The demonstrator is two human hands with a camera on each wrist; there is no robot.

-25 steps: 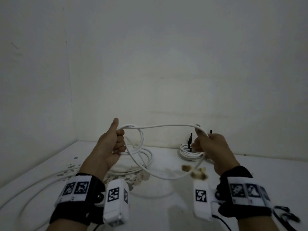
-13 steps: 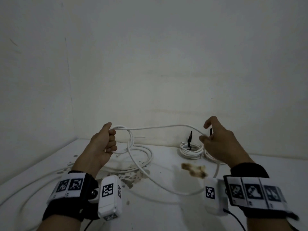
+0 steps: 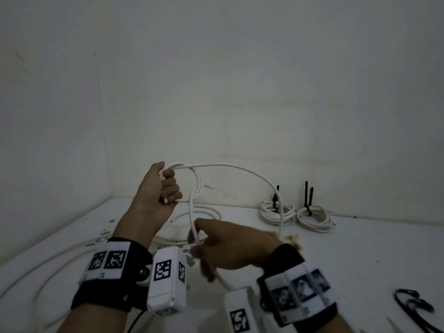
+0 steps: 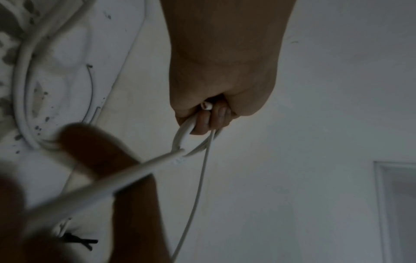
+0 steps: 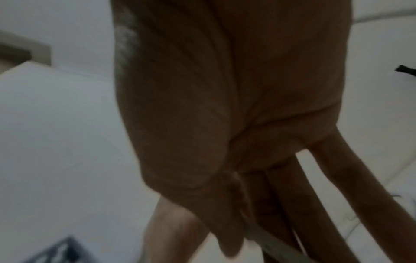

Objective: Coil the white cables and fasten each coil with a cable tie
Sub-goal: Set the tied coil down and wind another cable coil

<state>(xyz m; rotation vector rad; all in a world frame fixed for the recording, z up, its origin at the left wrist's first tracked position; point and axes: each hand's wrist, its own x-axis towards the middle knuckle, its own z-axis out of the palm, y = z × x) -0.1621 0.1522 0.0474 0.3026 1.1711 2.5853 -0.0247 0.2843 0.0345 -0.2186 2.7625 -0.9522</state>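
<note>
My left hand (image 3: 168, 186) is raised in a fist and grips several loops of the white cable (image 3: 240, 167); the cable's cut end (image 4: 206, 106) pokes out of the fist. From there one strand arcs right and drops toward the table. Another strand (image 3: 191, 212) hangs straight down into my right hand (image 3: 199, 239), low beside my left wrist. It runs between that hand's thumb (image 5: 231, 213) and fingers and comes out below the palm. That hand is motion-blurred.
Two tied coils (image 3: 278, 211) (image 3: 312, 217) with upright black ties lie at the back right by the wall. Loose white cable (image 3: 36, 280) trails over the table's left side. Black cable ties (image 3: 413, 306) lie at front right. Walls close off the left and back.
My right hand let go of the cable up by the tied coils. It swept down and left to take the strand hanging under my left hand. The left hand kept its grip.
</note>
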